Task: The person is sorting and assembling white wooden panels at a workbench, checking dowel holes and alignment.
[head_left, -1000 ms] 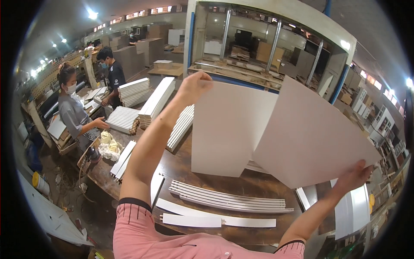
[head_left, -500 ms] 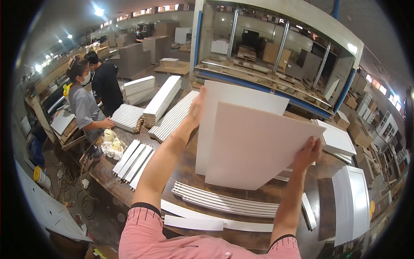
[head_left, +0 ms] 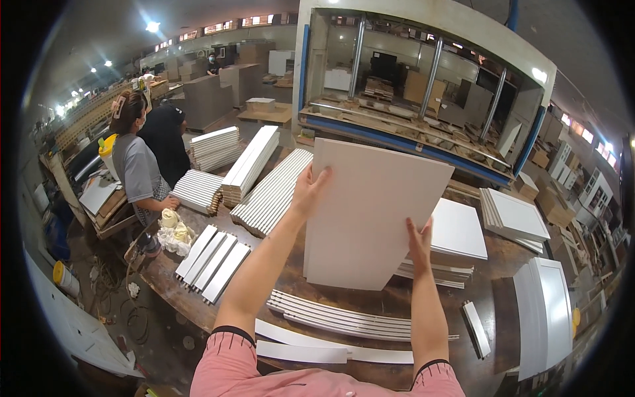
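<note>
Two thin white rectangular panels (head_left: 370, 218) stand upright in front of me, lying nearly flush, face to face. My left hand (head_left: 309, 190) grips their left edge near the upper corner, thumb on the near face. Lower on the right edge, my right hand (head_left: 419, 239) is closed on the panels, its fingers partly hidden. Their lower edge is close to or on the brown worktable (head_left: 495, 298); I cannot tell whether it touches. Just right of them is a stack of white panels (head_left: 458, 228), partly hidden behind my right hand.
White strips (head_left: 344, 316) lie before me, with a short white piece (head_left: 476, 329) at right. Bundled strips (head_left: 274, 188) and cloths (head_left: 175, 233) are at left, near two people (head_left: 135, 165). More panels (head_left: 516, 215) lie right. A large press-like frame (head_left: 423, 142) stands beyond the table.
The offset panels have come together into near alignment. My right hand has moved left and my left hand slightly lower. The panel stack at right is uncovered, and the person in black bends lower.
</note>
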`<action>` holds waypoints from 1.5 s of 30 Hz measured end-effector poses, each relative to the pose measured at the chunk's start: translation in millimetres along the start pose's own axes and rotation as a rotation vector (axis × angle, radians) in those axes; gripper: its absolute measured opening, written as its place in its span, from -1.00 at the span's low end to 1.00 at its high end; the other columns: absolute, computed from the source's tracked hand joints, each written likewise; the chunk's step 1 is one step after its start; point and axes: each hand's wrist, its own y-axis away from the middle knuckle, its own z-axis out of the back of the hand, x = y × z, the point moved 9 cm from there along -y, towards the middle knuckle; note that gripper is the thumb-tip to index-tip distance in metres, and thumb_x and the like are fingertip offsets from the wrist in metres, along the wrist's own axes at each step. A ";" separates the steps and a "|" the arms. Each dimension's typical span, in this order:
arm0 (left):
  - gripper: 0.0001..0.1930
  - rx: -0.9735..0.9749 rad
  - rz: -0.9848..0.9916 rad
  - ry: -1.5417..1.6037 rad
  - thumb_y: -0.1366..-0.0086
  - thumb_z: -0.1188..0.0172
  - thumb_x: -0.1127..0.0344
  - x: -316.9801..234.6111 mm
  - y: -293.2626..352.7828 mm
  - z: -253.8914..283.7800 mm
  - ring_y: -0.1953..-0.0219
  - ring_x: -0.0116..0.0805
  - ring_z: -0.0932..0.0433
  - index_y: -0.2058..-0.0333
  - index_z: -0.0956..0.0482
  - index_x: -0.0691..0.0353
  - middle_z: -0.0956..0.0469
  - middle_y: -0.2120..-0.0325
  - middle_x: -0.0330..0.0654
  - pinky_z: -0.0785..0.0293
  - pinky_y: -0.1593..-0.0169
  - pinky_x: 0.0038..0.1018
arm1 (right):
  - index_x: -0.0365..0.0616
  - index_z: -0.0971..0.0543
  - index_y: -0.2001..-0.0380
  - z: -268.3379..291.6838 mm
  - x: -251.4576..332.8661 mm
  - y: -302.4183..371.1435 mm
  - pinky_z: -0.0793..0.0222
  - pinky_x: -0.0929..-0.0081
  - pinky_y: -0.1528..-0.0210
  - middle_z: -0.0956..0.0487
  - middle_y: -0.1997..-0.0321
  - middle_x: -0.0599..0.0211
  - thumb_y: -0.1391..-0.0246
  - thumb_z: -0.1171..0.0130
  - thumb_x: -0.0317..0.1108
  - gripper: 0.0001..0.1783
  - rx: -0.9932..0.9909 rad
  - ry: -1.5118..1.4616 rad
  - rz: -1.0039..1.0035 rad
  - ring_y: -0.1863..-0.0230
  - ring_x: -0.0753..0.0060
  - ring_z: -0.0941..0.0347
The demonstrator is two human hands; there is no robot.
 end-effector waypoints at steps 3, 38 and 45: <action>-0.48 0.044 0.020 -0.069 -0.41 -0.24 0.05 5.4 -5.0 -1.8 0.01 -0.50 -0.50 -0.13 -0.41 0.33 -0.54 0.02 -0.24 -0.44 -0.05 -0.53 | -0.27 -0.24 -0.25 -11.7 -17.2 14.8 -0.33 0.36 -0.21 -0.44 -0.14 0.17 -0.20 -0.35 -0.28 -0.31 -0.044 -0.068 -0.049 -0.16 0.34 -0.36; -0.52 -0.135 -0.106 -0.296 -0.43 -0.20 0.01 19.0 33.9 11.6 0.13 -0.49 -0.52 -0.05 -0.41 0.32 -0.56 0.14 -0.20 -0.45 0.09 -0.57 | -0.32 -0.43 -0.12 -12.8 -23.4 26.0 -0.40 0.41 -0.12 -0.59 0.00 0.23 -0.16 -0.38 -0.24 -0.43 -0.019 -0.072 -0.053 -0.04 0.42 -0.47; -0.58 -0.130 -0.077 -0.274 -0.44 -0.20 0.06 13.2 34.1 6.3 0.20 -0.54 -0.52 -0.01 -0.42 0.31 -0.56 0.19 -0.23 -0.46 0.14 -0.60 | -0.32 -0.42 -0.12 -9.4 -27.0 23.8 -0.43 0.37 -0.11 -0.59 0.00 0.21 -0.15 -0.39 -0.21 -0.40 -0.043 0.002 -0.094 -0.03 0.39 -0.50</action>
